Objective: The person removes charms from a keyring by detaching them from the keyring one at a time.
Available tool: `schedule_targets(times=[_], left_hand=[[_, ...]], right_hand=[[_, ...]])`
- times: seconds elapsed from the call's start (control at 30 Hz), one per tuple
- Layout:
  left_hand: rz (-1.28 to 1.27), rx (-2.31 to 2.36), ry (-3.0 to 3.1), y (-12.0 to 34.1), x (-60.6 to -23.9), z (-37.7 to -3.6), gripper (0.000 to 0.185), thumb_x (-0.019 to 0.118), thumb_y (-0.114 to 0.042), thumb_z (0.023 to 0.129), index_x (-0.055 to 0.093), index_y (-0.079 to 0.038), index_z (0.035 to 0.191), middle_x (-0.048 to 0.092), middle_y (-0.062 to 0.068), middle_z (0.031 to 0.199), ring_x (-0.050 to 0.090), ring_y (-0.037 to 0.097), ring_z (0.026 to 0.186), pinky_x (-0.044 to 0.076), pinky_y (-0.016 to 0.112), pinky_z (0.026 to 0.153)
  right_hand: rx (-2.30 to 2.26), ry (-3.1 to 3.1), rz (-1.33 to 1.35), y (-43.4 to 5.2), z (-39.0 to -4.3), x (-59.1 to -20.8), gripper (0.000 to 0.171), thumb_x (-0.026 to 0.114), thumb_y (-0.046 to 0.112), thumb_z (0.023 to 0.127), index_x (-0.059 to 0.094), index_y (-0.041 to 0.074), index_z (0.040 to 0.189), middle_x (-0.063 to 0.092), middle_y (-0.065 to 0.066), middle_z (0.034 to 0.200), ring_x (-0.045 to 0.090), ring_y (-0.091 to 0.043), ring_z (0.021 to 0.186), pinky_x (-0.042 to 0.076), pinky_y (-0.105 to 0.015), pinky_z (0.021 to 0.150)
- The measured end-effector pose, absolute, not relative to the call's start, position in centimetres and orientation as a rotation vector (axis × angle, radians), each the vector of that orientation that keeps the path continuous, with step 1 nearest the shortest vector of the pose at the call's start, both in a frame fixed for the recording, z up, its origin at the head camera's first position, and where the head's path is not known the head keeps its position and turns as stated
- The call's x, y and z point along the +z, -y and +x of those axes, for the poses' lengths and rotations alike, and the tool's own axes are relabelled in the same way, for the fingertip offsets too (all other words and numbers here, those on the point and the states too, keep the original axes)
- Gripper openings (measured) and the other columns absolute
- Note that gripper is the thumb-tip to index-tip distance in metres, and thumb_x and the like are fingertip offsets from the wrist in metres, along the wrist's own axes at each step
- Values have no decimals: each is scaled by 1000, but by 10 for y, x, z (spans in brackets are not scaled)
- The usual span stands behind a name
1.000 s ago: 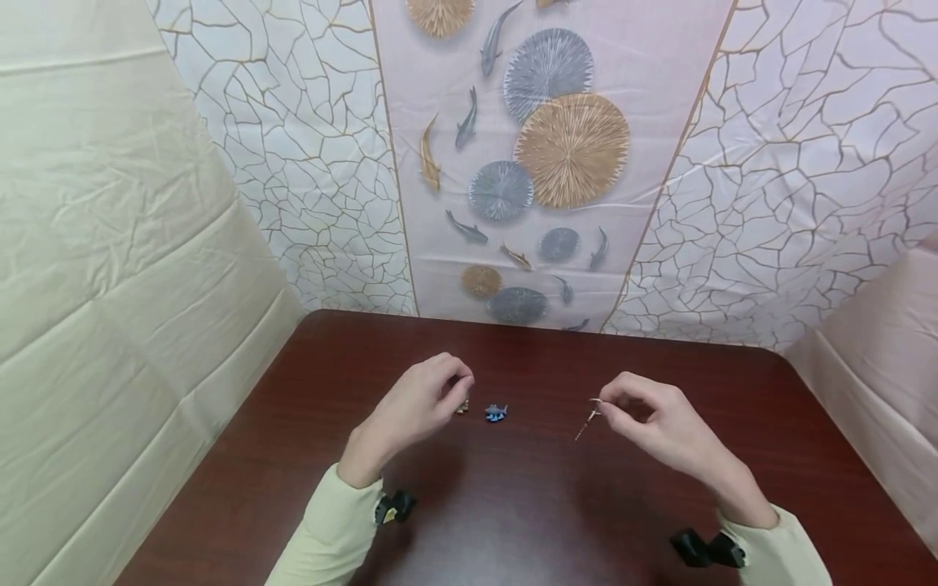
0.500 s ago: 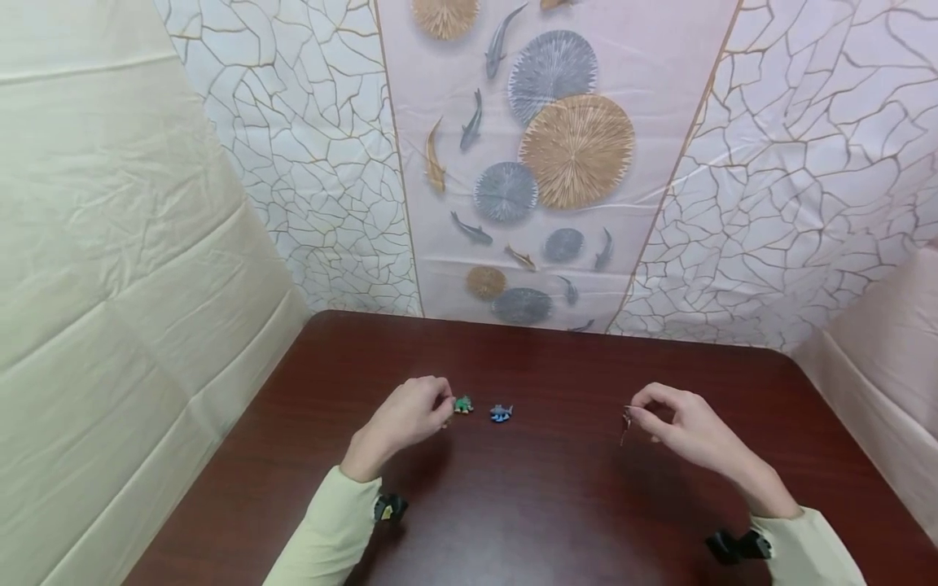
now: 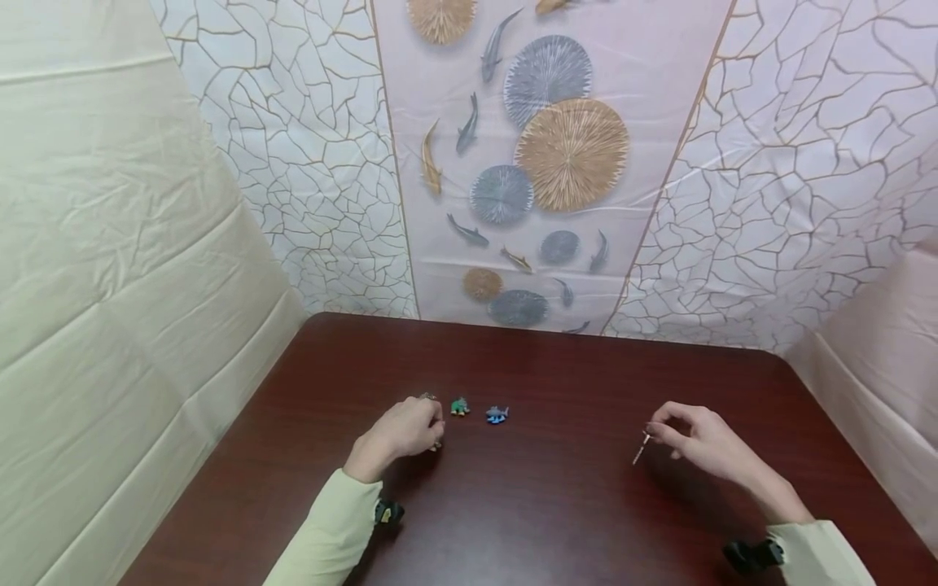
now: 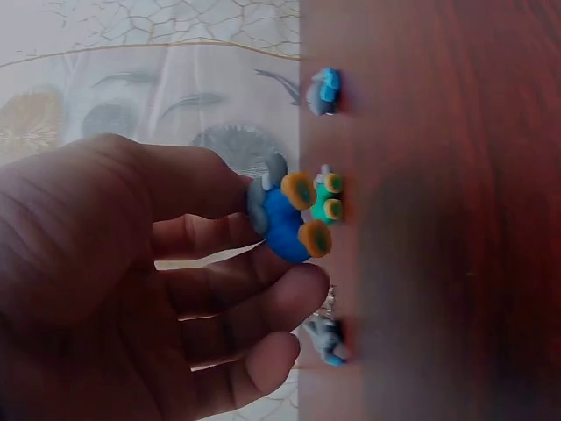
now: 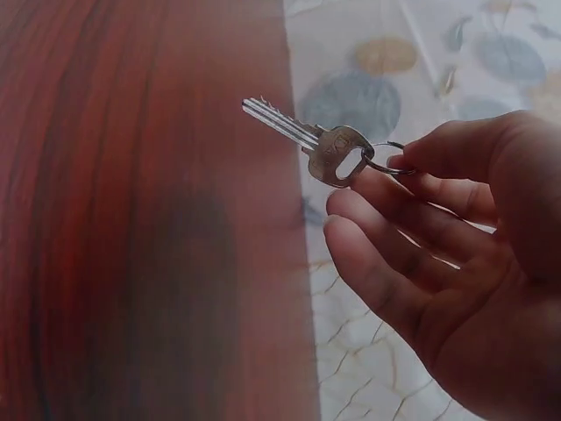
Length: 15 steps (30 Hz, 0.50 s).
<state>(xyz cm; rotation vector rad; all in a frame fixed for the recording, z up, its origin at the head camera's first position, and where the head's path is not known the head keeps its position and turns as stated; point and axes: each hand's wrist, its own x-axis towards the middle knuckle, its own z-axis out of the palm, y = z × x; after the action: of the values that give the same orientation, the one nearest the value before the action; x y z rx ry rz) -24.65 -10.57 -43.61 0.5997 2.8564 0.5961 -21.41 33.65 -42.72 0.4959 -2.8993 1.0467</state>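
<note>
My left hand [image 3: 398, 438] pinches a small toy figure [image 4: 287, 215], blue and grey with orange feet, between thumb and fingers, low over the table. In the head view my hand mostly hides it. Just right of this hand stands a small green toy figure [image 3: 459, 406] with orange feet. Further right sits a blue-and-grey shark-like toy [image 3: 497, 414]. Beyond the left knuckles, a grey toy [image 4: 326, 338] with a bit of chain is partly hidden. On the right, my right hand [image 3: 707, 443] pinches the ring [image 5: 388, 158] of a metal key [image 5: 337, 156], which hangs clear of the fingers.
A dark red-brown table [image 3: 528, 488] lies under both hands. Patterned cloth [image 3: 513, 163] with fish and round shapes hangs behind its far edge. Pale cloth [image 3: 110, 285] rises along the left side, and more on the right.
The right hand has moved right and nearer with the key. The left hand has shifted slightly left and lower, uncovering the green toy figure and showing part of the grey toy behind the knuckles.
</note>
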Motion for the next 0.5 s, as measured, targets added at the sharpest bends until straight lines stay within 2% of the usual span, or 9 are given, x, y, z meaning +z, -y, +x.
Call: schedule_targets(times=[0.5], left_hand=[[592, 532, -2779, 104, -450, -250, 19, 55, -17, 97, 62, -16, 79, 55, -3, 65, 47, 11, 54, 37, 26, 53]], right_hand=[[1080, 2951, 470, -368, -224, -453, 10, 61, 15, 97, 66, 7, 93, 67, -6, 81, 63, -7, 65, 55, -28, 56]])
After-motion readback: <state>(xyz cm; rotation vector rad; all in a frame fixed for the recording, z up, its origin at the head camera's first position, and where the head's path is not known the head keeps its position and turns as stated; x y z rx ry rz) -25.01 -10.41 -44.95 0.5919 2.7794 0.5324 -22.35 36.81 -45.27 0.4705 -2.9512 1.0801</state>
